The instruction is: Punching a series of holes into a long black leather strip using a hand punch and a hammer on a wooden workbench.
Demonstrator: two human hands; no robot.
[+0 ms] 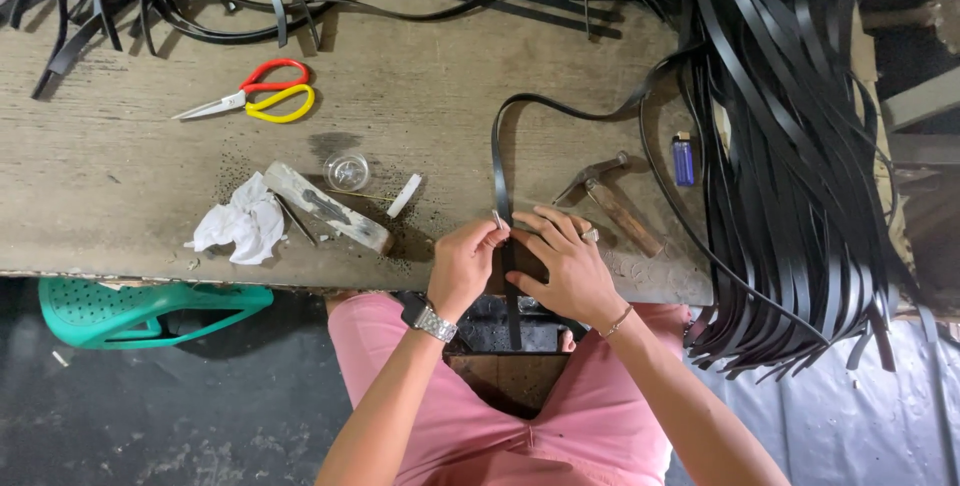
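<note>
A long black strap loops across the worn wooden bench and runs down between my hands at the near edge. My left hand pinches the strap together with a small silvery metal piece at its fingertips. Pressed flat over the strap just to the right is my right hand, which wears a ring. Under both hands lies a small dark block, mostly hidden.
A hammer lies right of my hands, a blue lighter beyond it. Red-and-yellow scissors, a wooden block, a clear round lid and crumpled white paper lie left. A heap of black straps covers the right side. A green stool stands below.
</note>
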